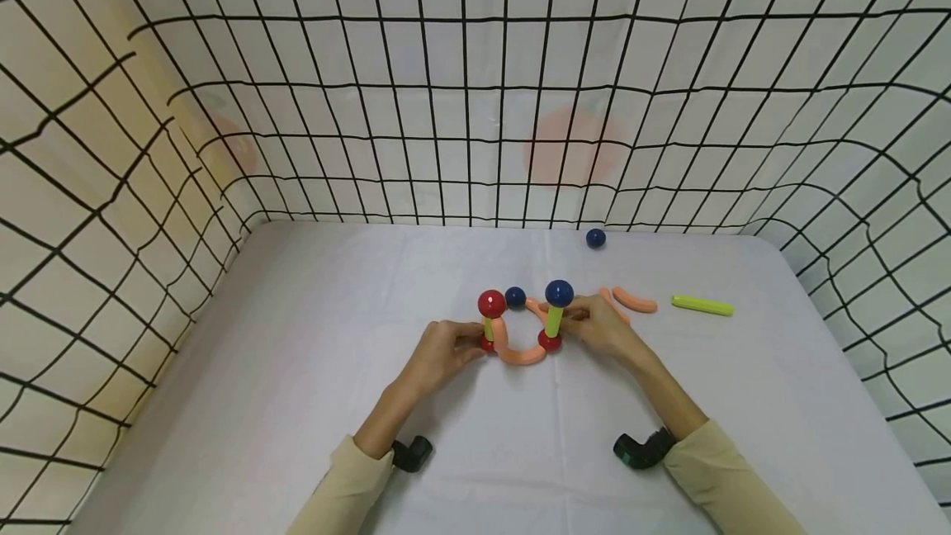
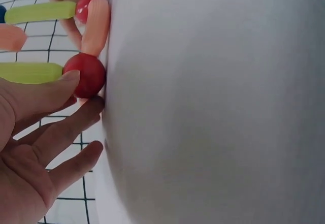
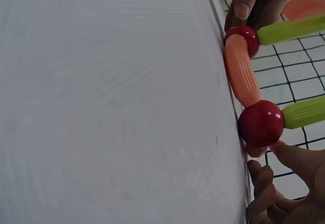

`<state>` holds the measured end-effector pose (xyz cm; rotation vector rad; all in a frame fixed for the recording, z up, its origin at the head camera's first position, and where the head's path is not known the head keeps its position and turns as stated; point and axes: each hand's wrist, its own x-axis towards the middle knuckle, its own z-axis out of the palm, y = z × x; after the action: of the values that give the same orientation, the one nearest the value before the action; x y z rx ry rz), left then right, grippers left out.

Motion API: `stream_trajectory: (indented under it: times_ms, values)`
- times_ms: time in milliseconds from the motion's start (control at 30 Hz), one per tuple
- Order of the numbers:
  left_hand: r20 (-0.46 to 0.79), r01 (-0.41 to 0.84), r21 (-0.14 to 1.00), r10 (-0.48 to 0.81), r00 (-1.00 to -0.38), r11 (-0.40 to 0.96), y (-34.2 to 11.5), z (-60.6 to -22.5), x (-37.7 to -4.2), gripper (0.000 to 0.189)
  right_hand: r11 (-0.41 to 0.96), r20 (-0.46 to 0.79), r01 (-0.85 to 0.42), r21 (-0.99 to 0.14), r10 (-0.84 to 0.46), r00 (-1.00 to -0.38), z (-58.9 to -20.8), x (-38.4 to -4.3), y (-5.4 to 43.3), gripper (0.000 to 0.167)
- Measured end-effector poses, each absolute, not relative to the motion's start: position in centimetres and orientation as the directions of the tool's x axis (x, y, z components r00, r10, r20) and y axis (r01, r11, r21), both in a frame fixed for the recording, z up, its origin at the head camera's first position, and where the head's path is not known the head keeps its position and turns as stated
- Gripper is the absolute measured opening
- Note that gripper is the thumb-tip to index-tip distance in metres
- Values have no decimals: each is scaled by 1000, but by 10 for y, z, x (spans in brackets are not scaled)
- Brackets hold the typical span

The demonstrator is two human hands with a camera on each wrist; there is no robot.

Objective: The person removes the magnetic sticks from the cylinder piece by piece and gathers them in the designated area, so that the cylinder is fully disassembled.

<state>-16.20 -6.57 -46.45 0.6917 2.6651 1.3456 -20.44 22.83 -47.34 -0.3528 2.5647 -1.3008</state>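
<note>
In the head view a toy frame of balls and rods stands mid-table. Its lower red balls point(image 1: 549, 341) are joined by a curved orange rod point(image 1: 522, 356). Yellow-green rods point(image 1: 554, 321) rise from them, topped by a red ball point(image 1: 491, 304) and a blue ball point(image 1: 560, 293). Another curved orange rod hangs from the upper red ball. My left hand point(image 1: 446, 356) pinches the lower left red ball point(image 2: 85, 76) between thumb and fingers. Beside the lower right red ball point(image 3: 261, 123), my right hand point(image 1: 597, 325) pinches a curved orange rod point(image 3: 255, 151), mostly hidden by the ball and fingers.
A blue ball point(image 1: 515, 297) sits just behind the frame. Farther back lies another blue ball point(image 1: 596, 238), near the black wire grid point(image 1: 461, 136). Right of the frame are loose orange rods point(image 1: 635, 300) and a straight yellow-green rod point(image 1: 702, 305) on the white tabletop point(image 1: 312, 287).
</note>
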Motion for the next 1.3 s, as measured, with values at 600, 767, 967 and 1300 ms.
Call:
stream_trajectory:
  times_ms: [600, 767, 967, 1300]
  values:
    - [507, 603, 735, 339, -792, 311, -82, -413, -160, 59, 387, 598, -528, -756, 79, -798, -408, -148, 211, 70]
    - [567, 690, 674, 414, -712, 264, -72, -411, -158, 63, 305, 733, -716, -628, -76, -676, -409, -132, 183, 74]
    - [572, 713, 641, 444, -690, 283, -66, -414, -158, 57, 266, 741, -756, -598, -176, -648, -426, -122, 155, 76]
    - [583, 725, 633, 449, -677, 270, -65, -417, -158, 46, 282, 564, -593, -754, -184, -805, -443, -119, 148, 62]
